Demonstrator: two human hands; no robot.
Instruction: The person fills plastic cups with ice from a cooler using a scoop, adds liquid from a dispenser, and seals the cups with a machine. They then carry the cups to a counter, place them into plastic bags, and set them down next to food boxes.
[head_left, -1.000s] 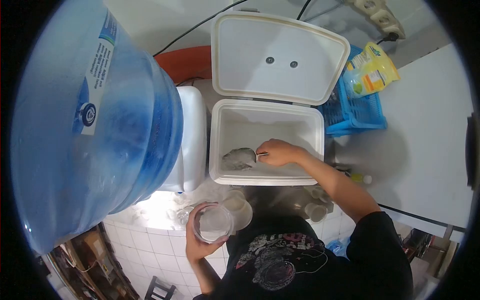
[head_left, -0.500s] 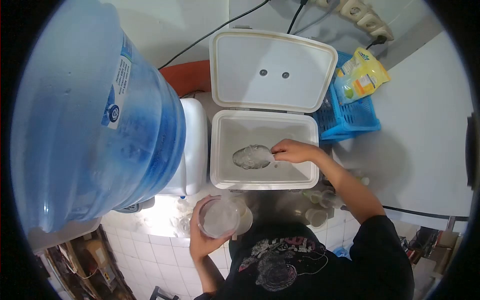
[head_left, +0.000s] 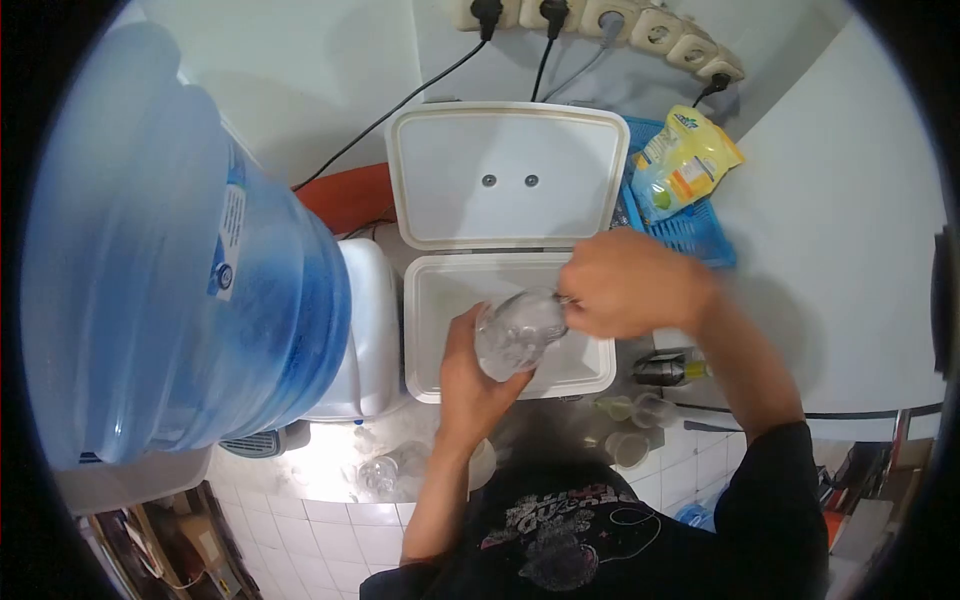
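My left hand (head_left: pixel 472 385) is wrapped round a clear plastic cup (head_left: pixel 497 352), held up over the front left part of a white ice box (head_left: pixel 415 330). My right hand (head_left: pixel 625 285) grips the handle of a metal scoop (head_left: pixel 535 312) with ice on it. The scoop is tilted at the cup's mouth and covers part of it, so how much ice lies in the cup is hard to tell. Behind the box, its white lid (head_left: pixel 505 215) stands raised. My right hand hides part of the box's right side.
A large blue water bottle (head_left: pixel 290 310) and a white jerrycan (head_left: pixel 375 320) stand left of the box. Behind, at right, a yellow pouch (head_left: pixel 685 165) lies on a blue basket (head_left: pixel 700 235). Clear cups (head_left: pixel 378 475) and a dark bottle (head_left: pixel 660 368) are on the counter.
My right hand has lifted the scoop of ice out of the box. My left hand has brought the cup up and right, over the box, to meet it. The camera view has shifted.
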